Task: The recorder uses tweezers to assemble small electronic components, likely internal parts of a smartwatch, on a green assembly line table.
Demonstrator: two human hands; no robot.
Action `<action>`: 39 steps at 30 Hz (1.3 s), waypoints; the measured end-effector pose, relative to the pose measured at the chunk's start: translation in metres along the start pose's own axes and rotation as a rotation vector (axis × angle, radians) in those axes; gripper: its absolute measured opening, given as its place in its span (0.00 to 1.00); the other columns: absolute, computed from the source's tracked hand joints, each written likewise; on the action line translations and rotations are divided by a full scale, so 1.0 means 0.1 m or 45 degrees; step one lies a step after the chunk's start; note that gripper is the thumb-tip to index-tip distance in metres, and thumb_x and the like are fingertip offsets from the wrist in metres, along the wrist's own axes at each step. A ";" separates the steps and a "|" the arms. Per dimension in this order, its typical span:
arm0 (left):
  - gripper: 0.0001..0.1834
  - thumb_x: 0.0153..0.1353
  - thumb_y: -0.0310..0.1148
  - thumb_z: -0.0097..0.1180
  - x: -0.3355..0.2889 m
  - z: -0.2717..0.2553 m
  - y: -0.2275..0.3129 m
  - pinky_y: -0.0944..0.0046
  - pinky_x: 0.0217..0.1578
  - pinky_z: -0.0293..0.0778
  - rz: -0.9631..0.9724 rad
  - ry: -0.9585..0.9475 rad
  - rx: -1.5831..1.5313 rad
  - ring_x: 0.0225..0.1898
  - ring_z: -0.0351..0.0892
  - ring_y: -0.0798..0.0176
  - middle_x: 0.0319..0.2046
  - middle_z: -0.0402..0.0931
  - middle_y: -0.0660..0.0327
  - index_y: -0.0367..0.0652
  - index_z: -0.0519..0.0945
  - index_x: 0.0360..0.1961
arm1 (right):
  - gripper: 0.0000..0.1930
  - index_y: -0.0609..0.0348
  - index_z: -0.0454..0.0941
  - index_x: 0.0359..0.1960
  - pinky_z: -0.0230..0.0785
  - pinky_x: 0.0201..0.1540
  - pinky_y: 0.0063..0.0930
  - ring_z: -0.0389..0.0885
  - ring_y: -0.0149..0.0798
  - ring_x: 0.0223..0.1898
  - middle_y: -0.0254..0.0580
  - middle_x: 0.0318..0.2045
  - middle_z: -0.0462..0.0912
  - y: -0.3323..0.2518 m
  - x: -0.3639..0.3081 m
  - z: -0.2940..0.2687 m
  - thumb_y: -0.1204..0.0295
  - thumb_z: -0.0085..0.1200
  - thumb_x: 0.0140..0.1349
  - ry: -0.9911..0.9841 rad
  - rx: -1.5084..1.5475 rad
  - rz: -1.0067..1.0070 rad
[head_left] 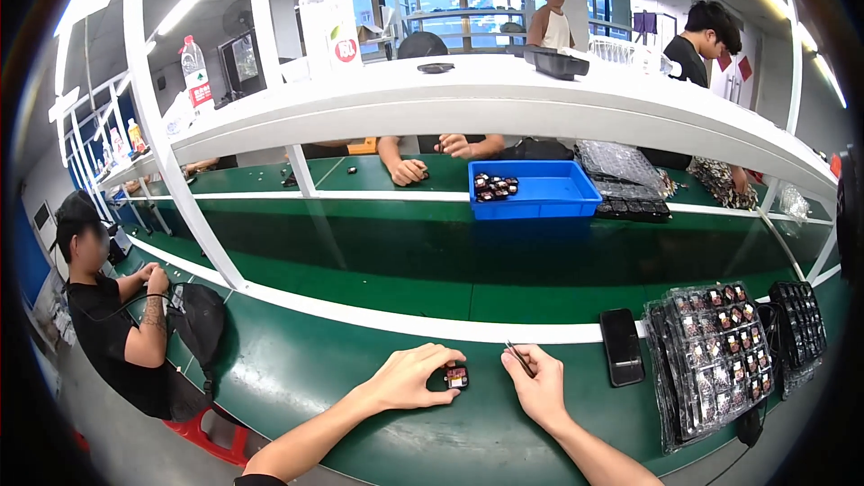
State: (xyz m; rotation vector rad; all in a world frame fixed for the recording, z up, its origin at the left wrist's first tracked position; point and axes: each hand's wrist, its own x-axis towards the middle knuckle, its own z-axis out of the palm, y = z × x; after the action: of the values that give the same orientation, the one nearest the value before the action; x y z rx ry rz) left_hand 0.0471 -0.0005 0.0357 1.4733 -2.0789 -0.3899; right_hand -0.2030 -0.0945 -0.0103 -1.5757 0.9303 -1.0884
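Observation:
On the green bench top, my left hand (pixel 416 380) curls its thumb and fingers around a small black square module (pixel 456 377) with a red and pale face. The module lies flat on the bench, steadied between thumb and forefinger. To the right of it, my right hand (pixel 538 383) is closed in a pinch on thin dark tweezers (pixel 517 353), their tip pointing up and to the left. A gap separates the tweezers from the module.
A black phone (pixel 621 347) and stacked clear trays of small modules (pixel 711 360) lie right. Beyond the white rail sits a blue bin (pixel 535 207) with several modules. A white shelf (pixel 504 108) crosses above. Co-workers sit left and opposite; a black bag (pixel 196 324) rests left.

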 end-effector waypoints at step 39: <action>0.29 0.55 0.37 0.85 -0.07 0.11 -0.29 0.59 0.48 0.66 -0.081 -0.120 -0.283 0.42 0.79 0.60 0.42 0.87 0.63 0.45 0.92 0.59 | 0.02 0.67 0.93 0.38 0.62 0.23 0.21 0.75 0.20 0.20 0.36 0.22 0.86 -0.16 -0.09 0.00 0.82 0.70 0.65 -0.356 -0.191 -0.100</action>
State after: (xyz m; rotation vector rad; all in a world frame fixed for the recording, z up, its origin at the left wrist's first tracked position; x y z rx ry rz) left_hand 0.0645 -0.0055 0.0099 1.4143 -1.9902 -0.7040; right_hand -0.2047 -0.0824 0.0034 -1.8462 0.7794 -0.8382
